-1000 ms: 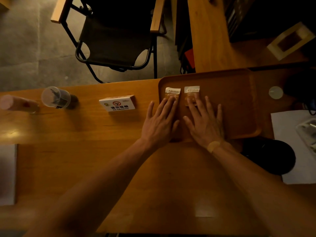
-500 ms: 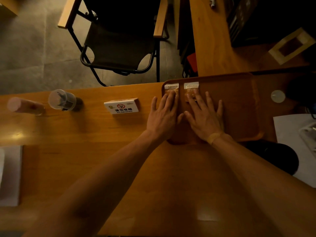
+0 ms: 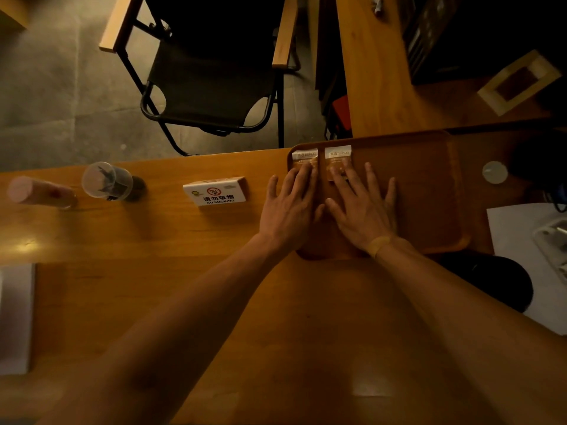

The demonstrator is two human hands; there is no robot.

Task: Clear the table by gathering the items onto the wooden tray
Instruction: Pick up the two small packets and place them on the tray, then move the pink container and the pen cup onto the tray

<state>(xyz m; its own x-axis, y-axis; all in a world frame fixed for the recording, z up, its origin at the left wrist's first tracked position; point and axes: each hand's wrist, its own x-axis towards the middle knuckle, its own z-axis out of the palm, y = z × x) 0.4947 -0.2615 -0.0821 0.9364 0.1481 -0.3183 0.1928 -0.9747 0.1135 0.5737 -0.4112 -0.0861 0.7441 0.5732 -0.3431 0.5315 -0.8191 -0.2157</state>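
A brown wooden tray (image 3: pixel 423 191) lies at the table's far edge, right of centre. Two small packets with white tops lie side by side in its far left corner: the left packet (image 3: pixel 304 156) and the right packet (image 3: pixel 338 154). My left hand (image 3: pixel 290 207) lies flat with straight fingers, its fingertips pressing the left packet's near end. My right hand (image 3: pixel 362 207) lies flat on the tray, its fingertips on the right packet. A "no smoking" sign block (image 3: pixel 216 193), a clear cup (image 3: pixel 106 180) and a pale bottle (image 3: pixel 36 191) stand on the table to the left.
A folding chair (image 3: pixel 211 78) stands beyond the table's far edge. A round white lid (image 3: pixel 494 172) lies right of the tray, with white paper (image 3: pixel 518 228) and a black round object (image 3: pixel 497 280) nearer me. A white sheet (image 3: pixel 15 317) lies at the left edge.
Both hands have slid the two packets away from me, into the tray's far left corner. The view has shifted slightly.
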